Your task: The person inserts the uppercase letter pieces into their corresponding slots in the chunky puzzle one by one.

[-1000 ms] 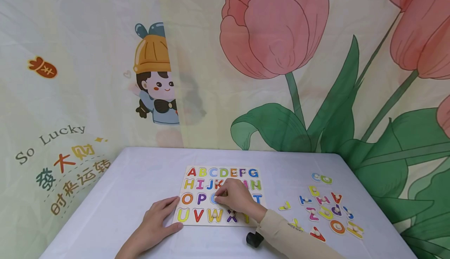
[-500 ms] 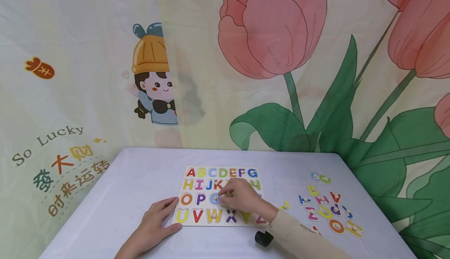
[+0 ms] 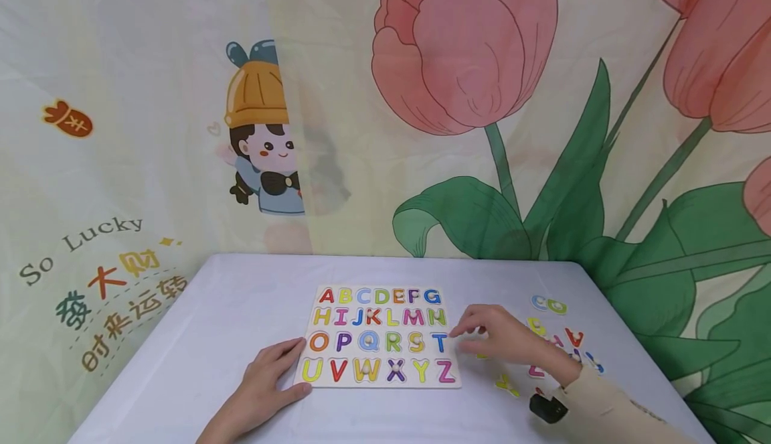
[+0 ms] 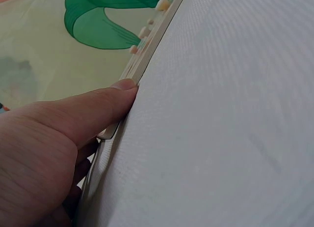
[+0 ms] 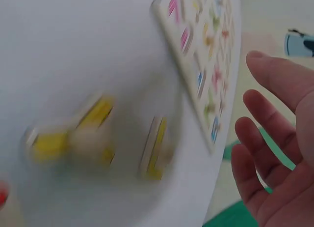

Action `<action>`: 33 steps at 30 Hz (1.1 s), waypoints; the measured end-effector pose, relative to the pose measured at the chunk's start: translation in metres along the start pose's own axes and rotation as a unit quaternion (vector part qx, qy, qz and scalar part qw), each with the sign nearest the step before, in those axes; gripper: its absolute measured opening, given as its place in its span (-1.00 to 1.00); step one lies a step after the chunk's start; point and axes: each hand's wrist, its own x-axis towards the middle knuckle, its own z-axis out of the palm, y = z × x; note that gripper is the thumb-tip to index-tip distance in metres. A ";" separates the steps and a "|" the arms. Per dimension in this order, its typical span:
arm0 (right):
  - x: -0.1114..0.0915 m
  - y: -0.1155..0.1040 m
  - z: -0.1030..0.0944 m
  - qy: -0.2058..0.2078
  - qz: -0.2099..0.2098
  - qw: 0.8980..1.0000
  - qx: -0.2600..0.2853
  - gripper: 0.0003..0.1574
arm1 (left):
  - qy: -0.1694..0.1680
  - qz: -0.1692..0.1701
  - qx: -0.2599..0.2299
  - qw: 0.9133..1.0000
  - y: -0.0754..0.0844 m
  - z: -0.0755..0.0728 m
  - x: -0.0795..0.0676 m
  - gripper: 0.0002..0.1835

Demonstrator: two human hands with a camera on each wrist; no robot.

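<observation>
A wooden alphabet puzzle board (image 3: 379,330) lies on the table, with knobbed letters such as the blue Q (image 3: 369,341), the W (image 3: 366,370) and the X (image 3: 395,370) set in it. My left hand (image 3: 268,380) rests at the board's lower left corner, its thumb (image 4: 105,106) touching the edge. Just right of the board hovers my right hand (image 3: 500,337), holding nothing, its fingers loosely bent and apart. Below it are a yellow Y piece (image 3: 507,385) and another yellow piece (image 5: 156,148), both blurred in the right wrist view.
Several loose knobbed letters lie on the right of the white table (image 3: 181,357), among them a red piece (image 3: 575,337) and a blue C (image 3: 539,303). My right forearm hides some of them. A tulip-printed curtain (image 3: 337,129) hangs behind the table.
My right hand has left the Q spot on the board and moved right, off the board toward the loose letters. The Q stays in its slot. My left hand keeps its place.
</observation>
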 end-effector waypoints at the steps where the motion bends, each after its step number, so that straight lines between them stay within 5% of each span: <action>1: -0.006 0.006 -0.004 0.003 0.000 1.000 -0.003 -0.75 | 0.000 -0.001 0.000 1.000 0.000 0.000 0.000 0.01; 7: -0.034 0.039 -0.020 0.005 0.004 1.000 -0.013 -0.72 | 0.002 0.003 0.006 1.000 -0.001 0.000 0.001 0.01; 13: -0.040 0.057 -0.019 -0.014 -0.010 1.000 0.002 -0.75 | 0.003 0.007 0.005 1.000 -0.003 0.000 0.001 0.01; 33: -0.029 0.057 -0.007 -0.021 0.017 0.999 -0.028 -0.86 | 0.000 -0.001 0.001 1.000 0.002 -0.001 0.000 0.01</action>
